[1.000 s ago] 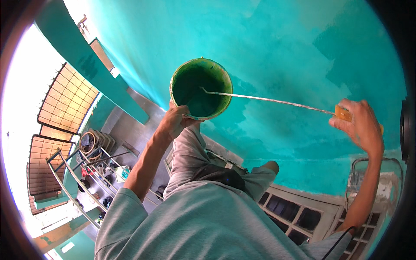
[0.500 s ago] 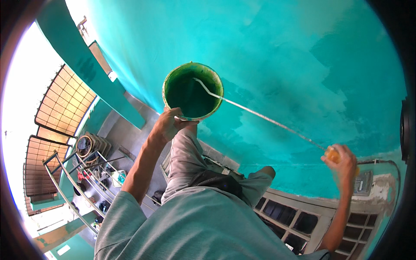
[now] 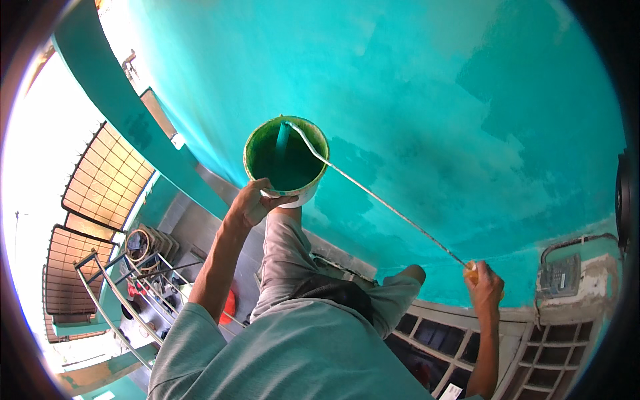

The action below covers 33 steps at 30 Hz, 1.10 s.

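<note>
Head view: since the two earlier pictures the right hand (image 3: 485, 290) has come down and inward, and the roller sleeve (image 3: 283, 140), out of sight then, now shows as a teal cylinder inside the paint bucket (image 3: 312, 133). The steel rod (image 3: 393, 210) crosses the bucket's right rim, its bent end near the far rim. My reading is that the roller has been raised or turned in the paint; whether the sleeve touches the bucket's inner side, or how much of its lower end is submerged, I cannot tell.

The right hand is wrapped around the orange handle (image 3: 471, 270) at the rod's other end, well apart from the bucket. The left hand (image 3: 257, 203) is clamped on the bucket's near side, thumb at the rim and fingers beneath — so the bucket hangs in front of the teal wall (image 3: 400, 87), its mouth tilted toward the camera, just beyond one trousered leg (image 3: 287, 247).

For room, the broadest stretch is the painted wall up and right of the rod. Tighter edges lie lower: a grey meter box (image 3: 560, 277) and a cream-framed window (image 3: 437, 333) near the right hand, and a metal railing (image 3: 117, 285) left of the left forearm.
</note>
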Each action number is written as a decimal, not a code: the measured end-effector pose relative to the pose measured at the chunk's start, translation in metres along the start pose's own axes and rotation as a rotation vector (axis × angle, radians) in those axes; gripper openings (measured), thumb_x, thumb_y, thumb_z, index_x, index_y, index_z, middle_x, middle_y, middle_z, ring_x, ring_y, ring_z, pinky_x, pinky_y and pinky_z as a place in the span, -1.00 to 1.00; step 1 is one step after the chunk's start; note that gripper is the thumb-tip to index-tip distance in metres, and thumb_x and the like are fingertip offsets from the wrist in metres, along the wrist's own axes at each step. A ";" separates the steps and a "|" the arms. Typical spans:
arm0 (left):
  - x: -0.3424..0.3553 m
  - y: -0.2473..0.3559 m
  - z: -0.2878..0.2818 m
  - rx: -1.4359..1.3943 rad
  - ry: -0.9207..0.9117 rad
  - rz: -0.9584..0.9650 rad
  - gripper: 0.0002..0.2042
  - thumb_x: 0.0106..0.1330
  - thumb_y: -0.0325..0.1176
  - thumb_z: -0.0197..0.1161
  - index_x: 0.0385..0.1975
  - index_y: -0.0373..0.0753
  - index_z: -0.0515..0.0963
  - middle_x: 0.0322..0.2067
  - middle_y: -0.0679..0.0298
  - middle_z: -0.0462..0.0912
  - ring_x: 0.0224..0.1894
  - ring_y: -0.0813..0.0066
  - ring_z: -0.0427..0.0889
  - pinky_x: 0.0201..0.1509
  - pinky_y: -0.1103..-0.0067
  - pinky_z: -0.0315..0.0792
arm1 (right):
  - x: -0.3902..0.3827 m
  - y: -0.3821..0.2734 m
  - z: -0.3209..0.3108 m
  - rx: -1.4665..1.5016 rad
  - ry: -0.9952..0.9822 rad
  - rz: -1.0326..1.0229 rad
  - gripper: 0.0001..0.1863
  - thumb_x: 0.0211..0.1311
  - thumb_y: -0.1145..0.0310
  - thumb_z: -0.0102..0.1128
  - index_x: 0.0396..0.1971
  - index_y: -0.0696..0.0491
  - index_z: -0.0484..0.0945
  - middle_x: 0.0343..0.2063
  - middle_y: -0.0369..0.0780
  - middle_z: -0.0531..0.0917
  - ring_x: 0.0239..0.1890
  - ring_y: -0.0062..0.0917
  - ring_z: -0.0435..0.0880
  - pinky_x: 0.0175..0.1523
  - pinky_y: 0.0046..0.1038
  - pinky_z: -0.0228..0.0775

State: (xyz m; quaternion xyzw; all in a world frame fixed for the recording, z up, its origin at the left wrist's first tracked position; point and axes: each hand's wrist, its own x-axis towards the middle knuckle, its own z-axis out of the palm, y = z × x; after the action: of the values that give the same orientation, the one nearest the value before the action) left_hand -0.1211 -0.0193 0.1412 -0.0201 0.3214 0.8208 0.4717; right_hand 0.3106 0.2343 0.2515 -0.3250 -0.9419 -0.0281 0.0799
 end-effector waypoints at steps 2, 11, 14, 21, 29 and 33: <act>0.003 0.000 -0.003 0.001 -0.031 0.007 -0.54 0.14 -0.64 -0.12 0.09 -0.56 0.05 0.08 -0.25 0.18 0.07 -0.15 0.37 0.11 0.12 0.44 | -0.012 0.001 0.015 0.027 -0.019 0.008 -0.65 -0.17 0.47 0.37 -0.35 0.09 0.39 -0.48 -0.12 0.56 -0.43 -0.22 0.59 -0.37 -0.26 0.40; 0.016 -0.002 -0.018 -0.105 0.001 -0.019 -0.45 0.16 -0.64 -0.11 0.17 -0.50 -0.12 0.16 -0.27 0.01 0.14 -0.29 0.23 0.15 0.07 0.37 | -0.046 0.012 0.060 0.175 -0.053 0.066 -0.70 -0.14 0.41 0.34 -0.40 0.09 0.42 -0.53 -0.11 0.58 -0.47 -0.20 0.60 -0.41 -0.25 0.41; 0.019 -0.002 -0.023 -0.148 -0.018 -0.037 -0.42 0.16 -0.64 -0.12 0.19 -0.48 -0.15 0.17 -0.29 0.00 0.16 -0.36 0.18 0.17 0.05 0.34 | -0.060 0.008 0.083 0.232 -0.129 0.146 -0.70 -0.09 0.30 0.32 -0.41 0.11 0.43 -0.58 -0.07 0.59 -0.51 -0.15 0.61 -0.42 -0.24 0.41; 0.017 -0.004 -0.018 -0.190 0.054 -0.053 -0.42 0.15 -0.61 -0.10 0.19 -0.48 -0.12 0.17 -0.20 0.06 0.15 -0.27 0.23 0.17 0.04 0.31 | -0.076 -0.009 0.110 0.749 -0.246 0.233 -0.71 -0.01 0.28 0.33 -0.41 0.17 0.49 -0.59 -0.15 0.59 -0.55 -0.49 0.59 -0.41 -0.44 0.41; -0.003 -0.004 -0.010 1.366 -0.022 0.672 -0.74 -0.06 -0.39 0.48 -0.51 -0.34 0.50 -0.41 0.08 0.65 -0.30 0.42 0.63 -0.24 0.52 0.49 | -0.033 -0.042 0.091 0.982 0.010 0.171 -0.68 0.07 0.16 0.30 -0.42 0.13 0.51 -0.64 -0.35 0.49 -0.62 -0.73 0.38 -0.47 -0.60 0.28; 0.040 -0.011 -0.065 1.115 -0.036 0.484 -0.67 -0.14 -0.38 0.53 -0.58 -0.34 0.44 -0.49 0.11 0.63 -0.43 0.44 0.64 -0.34 0.52 0.50 | 0.005 -0.049 0.054 1.162 0.174 0.179 -0.67 0.18 0.15 0.17 -0.31 0.15 0.46 -0.63 -0.33 0.47 -0.62 -0.70 0.41 -0.51 -0.57 0.28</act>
State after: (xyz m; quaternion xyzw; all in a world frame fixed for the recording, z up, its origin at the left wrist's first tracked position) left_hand -0.1524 -0.0202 0.0709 0.3177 0.6902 0.6130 0.2166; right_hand 0.2695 0.2040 0.1989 -0.3025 -0.7618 0.4725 0.3238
